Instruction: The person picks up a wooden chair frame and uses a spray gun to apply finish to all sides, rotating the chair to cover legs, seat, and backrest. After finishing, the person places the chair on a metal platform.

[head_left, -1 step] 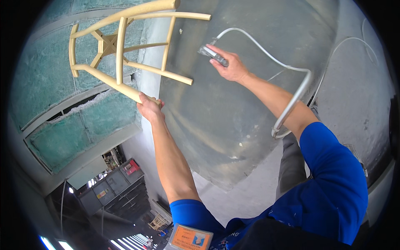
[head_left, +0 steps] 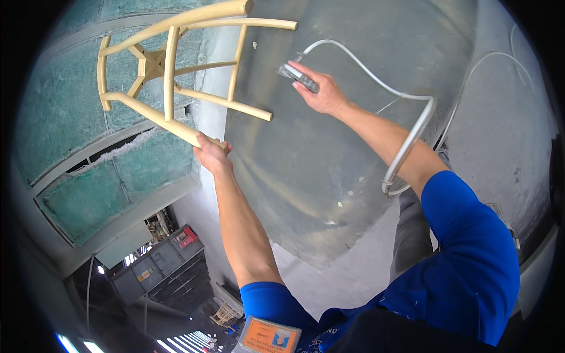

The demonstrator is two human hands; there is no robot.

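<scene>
A light wooden chair frame point(head_left: 170, 76) without a seat is held tilted at the upper left. My left hand point(head_left: 210, 153) is wrapped round the near end of one of its rails. My right hand point(head_left: 327, 95) grips a small grey hand tool point(head_left: 302, 78), apart from the chair and to its right. Clear film seems to cover the tool's front end; its exact kind does not show. A whitish hose point(head_left: 406, 96) runs from the tool, loops over my right forearm and drops beside it.
Under my hands spreads a worn grey sheet or board point(head_left: 306, 159). Teal mesh-like panels point(head_left: 88, 200) in pale frames stand at the left. Grey cabinets point(head_left: 168, 259) are farther off at lower left. A thin second hose point(head_left: 471, 73) hangs at the right.
My right hand and the tool have shifted very slightly left and up, and the hose has swung a little with them. My left hand and the chair frame look still.
</scene>
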